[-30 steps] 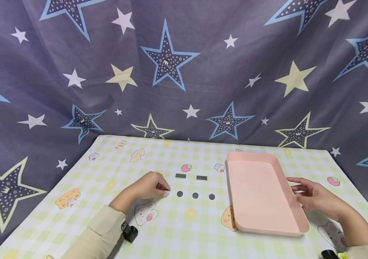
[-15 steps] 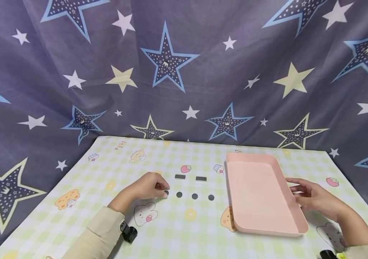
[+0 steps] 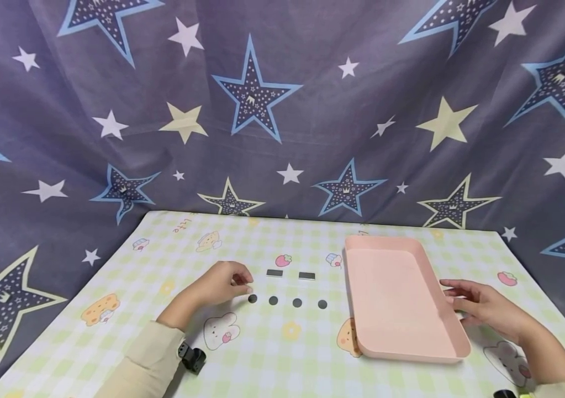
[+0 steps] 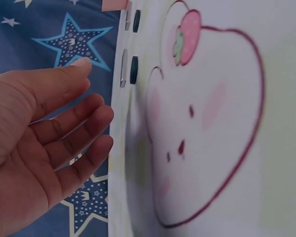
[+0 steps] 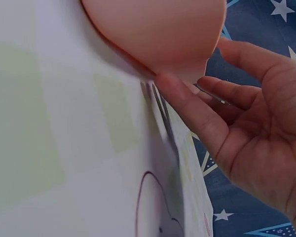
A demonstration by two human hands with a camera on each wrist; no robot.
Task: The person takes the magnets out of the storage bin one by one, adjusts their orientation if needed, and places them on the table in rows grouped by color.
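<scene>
My left hand point(image 3: 221, 283) hovers with loosely bent fingers and nothing in them, just left of and above a row of several small black discs point(image 3: 273, 300). The leftmost disc point(image 3: 252, 299) lies on the tablecloth close by its fingertips. Behind the row are two dark rectangular pieces with pale edges, a left one point(image 3: 274, 273) and a right one point(image 3: 307, 276). My right hand point(image 3: 486, 309) is at the right side of a shallow pink tray point(image 3: 401, 298), its fingertips by the outer wall. In the right wrist view the thumb and fingers point(image 5: 241, 54) are at the tray's edge, not wrapped round it.
A green-and-white checked tablecloth point(image 3: 262, 359) with printed cartoons covers the table. At its far edge hangs a dark curtain point(image 3: 312, 110) with stars. A black strap device point(image 3: 191, 358) is on my left wrist.
My left hand has let go of the leftmost disc, which now lies flat in line with the others, and has drawn slightly up and left. The right hand stays by the tray.
</scene>
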